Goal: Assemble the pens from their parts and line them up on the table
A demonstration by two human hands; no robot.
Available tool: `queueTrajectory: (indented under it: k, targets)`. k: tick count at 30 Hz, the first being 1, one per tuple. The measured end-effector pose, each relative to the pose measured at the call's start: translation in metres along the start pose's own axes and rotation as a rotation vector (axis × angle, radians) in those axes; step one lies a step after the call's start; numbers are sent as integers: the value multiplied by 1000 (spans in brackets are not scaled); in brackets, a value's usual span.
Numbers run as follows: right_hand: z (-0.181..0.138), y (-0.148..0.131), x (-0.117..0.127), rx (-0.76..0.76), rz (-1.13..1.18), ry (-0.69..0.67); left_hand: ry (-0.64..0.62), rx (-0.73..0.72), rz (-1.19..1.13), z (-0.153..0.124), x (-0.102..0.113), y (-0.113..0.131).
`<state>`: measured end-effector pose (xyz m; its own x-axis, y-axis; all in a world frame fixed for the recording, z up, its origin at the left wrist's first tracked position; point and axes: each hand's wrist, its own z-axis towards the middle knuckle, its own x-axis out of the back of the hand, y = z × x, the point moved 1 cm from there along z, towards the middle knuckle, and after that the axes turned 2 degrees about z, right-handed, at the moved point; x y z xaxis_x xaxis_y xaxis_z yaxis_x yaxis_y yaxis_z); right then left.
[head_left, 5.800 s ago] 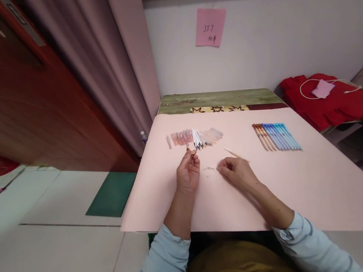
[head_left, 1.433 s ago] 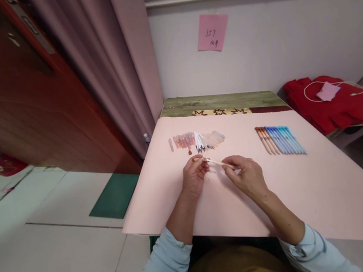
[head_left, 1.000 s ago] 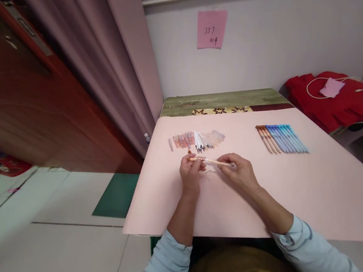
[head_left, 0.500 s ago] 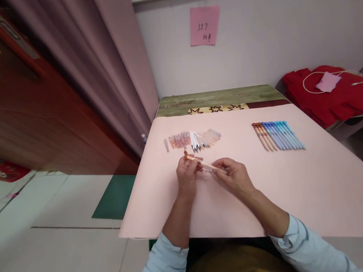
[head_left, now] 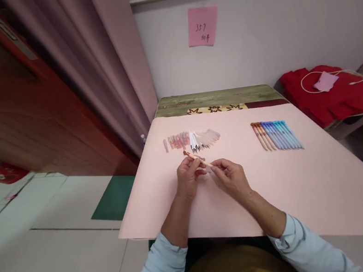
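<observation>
Pen (head_left: pixel 205 163), slim and cream-coloured with a brown top (head_left: pixel 185 153), slants between my two hands just above the bench (head_left: pixel 169 106). My left hand (head_left: pixel 186 178) is mostly closed, thumb and fingers pinching the barrel below the top. My right hand (head_left: pixel 233 177) is nearly closed too, thumb and forefinger on the lower end, so I cannot see the tip. A pale pink cover (head_left: pixel 266 200) spreads over the bench, leaving a green strip bare at the far edge. On it, just beyond my left hand, lie pinkish tubes (head_left: pixel 178 141), white refills (head_left: pixel 194 142) with dark tips and some frosted pieces (head_left: pixel 210 137); off to the right is a row of pens (head_left: pixel 277 136), brown-topped and blue-topped. A pink note (head_left: pixel 203 26) hangs on the pale wall (head_left: pixel 265 32), beside a mauve curtain (head_left: pixel 117 49) and a reddish door (head_left: pixel 36 129). Just over a second ago the brown top sat apart from what I held, and my hands were farther from each other; the row of pens lies as it did.
</observation>
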<state>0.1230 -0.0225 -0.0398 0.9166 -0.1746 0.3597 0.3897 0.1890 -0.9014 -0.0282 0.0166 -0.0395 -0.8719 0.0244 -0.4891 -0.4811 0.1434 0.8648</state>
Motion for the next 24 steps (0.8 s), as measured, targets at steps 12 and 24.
queueTrajectory:
  k: [12, 24]
  targets:
    - [-1, 6, -3, -61, 53, -35, -26, 22, -6, -2, -3, -2]
    - [-2, 6, -5, -78, 77, -81, -19, 7, -70, -2, -5, 0]
